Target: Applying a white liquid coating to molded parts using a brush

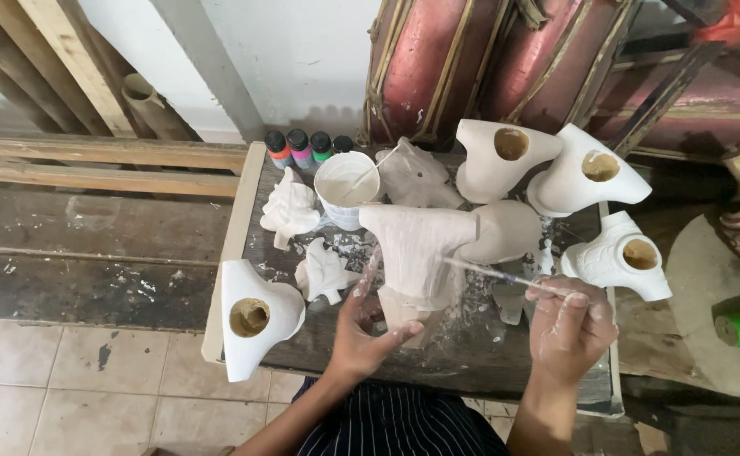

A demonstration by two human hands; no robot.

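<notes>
A pale, unpainted clay figure [416, 249] is held upright at the middle of a small paint-spattered wooden table [319, 350]. Its base is gripped by the left hand [363, 331], whose fingers are curled around the lower part, with the thumb pointing up along the figure's side. A thin paintbrush [505, 275] is pinched between the closed fingertips of the right hand [569, 325], and its tip is laid against the right flank of the figure; whether bristles actually touch the surface cannot be told for sure, as that end is blurred. Both hands are smeared with white.

Behind the figure a white cup of paint [347, 187] is set, with a stick leaning in it, and a row of small paint bottles [302, 148] with coloured bands is lined up just beyond. Around the table's edges white-coated hollow pieces are placed: one [256, 317] at the near left corner, two [547, 165] at the back right, one [619, 257] at the far right. Smaller white figurines [290, 207] lie between the cup and the left piece.
</notes>
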